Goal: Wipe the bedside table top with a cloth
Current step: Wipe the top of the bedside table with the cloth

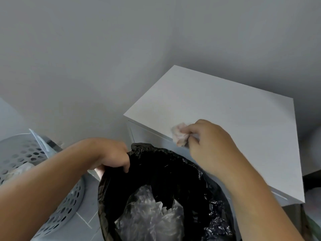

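A white bedside table [225, 105] stands against the grey wall, its flat top bare. My right hand [212, 145] is shut on a small crumpled pinkish cloth [179, 135] at the table top's front edge. My left hand [112, 153] grips the rim of a black bin bag [173, 174], held up just below that edge. Clear plastic rubbish [151, 216] lies inside the bag.
A grey perforated laundry basket [26, 157] stands at the left on the tiled floor, with a flat light item leaning in it. Dark objects sit at the right edge beside the table.
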